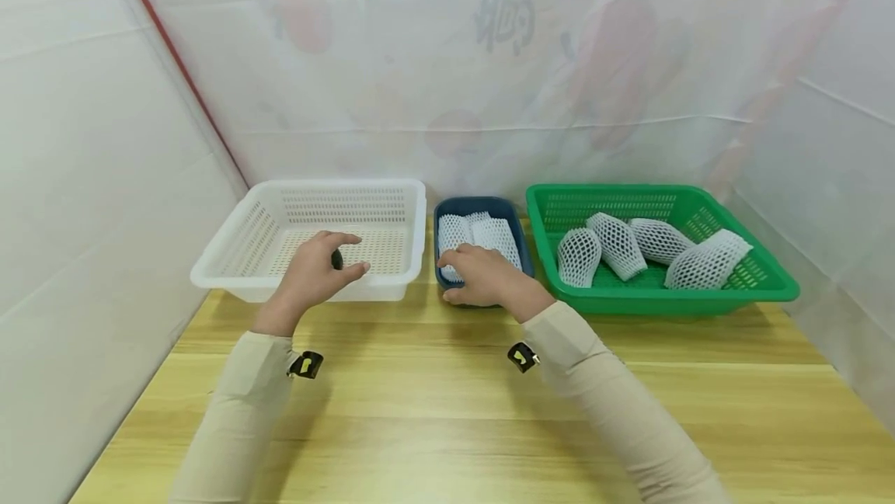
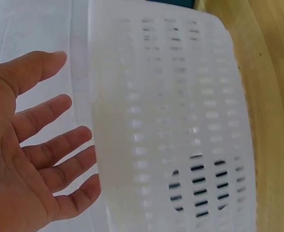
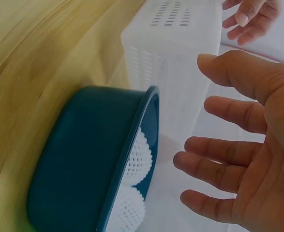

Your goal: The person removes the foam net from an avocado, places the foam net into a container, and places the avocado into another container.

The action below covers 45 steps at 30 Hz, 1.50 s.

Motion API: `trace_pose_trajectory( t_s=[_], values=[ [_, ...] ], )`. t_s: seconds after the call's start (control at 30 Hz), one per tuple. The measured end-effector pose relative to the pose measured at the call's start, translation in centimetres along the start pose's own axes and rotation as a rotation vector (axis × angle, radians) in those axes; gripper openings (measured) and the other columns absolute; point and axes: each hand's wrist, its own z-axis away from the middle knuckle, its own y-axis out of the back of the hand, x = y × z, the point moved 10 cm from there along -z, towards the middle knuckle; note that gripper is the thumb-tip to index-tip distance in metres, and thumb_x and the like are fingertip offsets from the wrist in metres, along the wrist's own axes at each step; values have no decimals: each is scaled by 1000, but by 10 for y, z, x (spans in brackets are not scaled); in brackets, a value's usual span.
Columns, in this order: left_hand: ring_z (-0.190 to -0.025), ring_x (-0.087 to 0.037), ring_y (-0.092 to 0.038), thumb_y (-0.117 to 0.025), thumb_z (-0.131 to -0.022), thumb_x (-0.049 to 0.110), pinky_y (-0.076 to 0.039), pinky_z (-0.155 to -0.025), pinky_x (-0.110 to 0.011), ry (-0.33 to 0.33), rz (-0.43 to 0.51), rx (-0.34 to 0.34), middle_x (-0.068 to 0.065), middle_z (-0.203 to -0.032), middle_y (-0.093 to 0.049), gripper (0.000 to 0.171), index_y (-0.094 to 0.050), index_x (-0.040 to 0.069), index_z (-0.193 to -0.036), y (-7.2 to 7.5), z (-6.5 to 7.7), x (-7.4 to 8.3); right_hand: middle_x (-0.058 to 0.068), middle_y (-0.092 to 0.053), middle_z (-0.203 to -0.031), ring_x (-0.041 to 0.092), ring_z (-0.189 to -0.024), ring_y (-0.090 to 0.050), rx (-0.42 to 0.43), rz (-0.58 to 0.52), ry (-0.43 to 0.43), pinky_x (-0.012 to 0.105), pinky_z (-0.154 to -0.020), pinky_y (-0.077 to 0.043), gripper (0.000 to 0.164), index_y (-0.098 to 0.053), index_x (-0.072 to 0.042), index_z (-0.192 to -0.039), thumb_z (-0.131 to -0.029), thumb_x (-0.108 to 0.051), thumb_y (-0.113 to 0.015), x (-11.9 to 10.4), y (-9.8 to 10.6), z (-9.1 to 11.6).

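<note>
Head view. Item: white slotted basket (image 1: pixel 231 282), left of centre on the wooden tabletop (image 1: pixel 419 411). Contents: one dark, rounded thing (image 1: pixel 337 259), mostly hidden by my left hand (image 1: pixel 311 275), so its long axis cannot be told. It shows between my left thumb and forefinger, which stand wide apart; my left hand is the nearer to it, my right well apart. Item: small blue bin (image 1: pixel 474 203), centre of the frame. Contents: white foam net sleeves (image 1: pixel 496 236), long axes running roughly up and down the frame. My right hand (image 1: pixel 482 275) is over the bin's lower part, the nearer hand to them. Item: green basket (image 1: pixel 678 304), right of the frame, with four netted pieces (image 1: pixel 617 246).

Left wrist view. My left hand, left side: fingers spread, thumb well clear, palm holding nothing. Dark thing: seen through the basket's slots, lower right of centre, below the level of the rim and fingertips.

Right wrist view. My right hand, right side: fingers loosely extended, thumb apart, holding nothing. Blue bin, lower left; the sleeves show inside its rim, to the left of my fingertips and apart from them.
</note>
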Motion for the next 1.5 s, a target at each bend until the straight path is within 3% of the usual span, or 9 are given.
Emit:
trace_pose_trajectory(
  t_s=[0.43,0.6,0.83,1.27,1.5],
  values=[
    [-105,-33,-54,-72,-80,34,-43,-85,-49,-117,-67,-50,-15,-117,-58,48,-62,6,-118,-19,-5,48,12,-52,-124,29,-111,-50,45,-29,-37,49,-85,-43,47,-57,-13,-125,-84,-32,-69,29,10,18],
    [-104,-29,-55,-73,-78,35,-45,-82,-47,-173,-100,-39,-11,-115,-60,46,-64,8,-115,-25,-6,63,15,-49,-128,32,-115,-47,40,-48,-59,51,-86,-42,45,-57,-12,-125,-85,-32,-67,40,13,24],
    [-104,-27,-56,-72,-78,34,-47,-80,-44,-193,-72,-41,-9,-114,-61,46,-64,9,-115,-32,-8,78,15,-50,-126,33,-114,-47,58,-72,-80,47,-87,-42,44,-59,-10,-123,-85,-29,-68,55,17,31],
    [-97,-24,-57,-72,-77,40,-47,-74,-45,-269,-128,-77,-5,-109,-61,45,-66,13,-113,-59,-9,98,19,-51,-123,35,-113,-47,103,-110,-71,49,-88,-42,41,-59,-3,-121,-86,-24,-67,75,28,46],
    [-96,-24,-57,-73,-76,42,-46,-73,-46,-301,-166,-84,-4,-108,-62,45,-67,15,-112,-68,-7,109,20,-51,-124,35,-112,-48,122,-118,-106,49,-88,-42,44,-55,1,-125,-89,-21,-65,91,31,53]
  ],
)
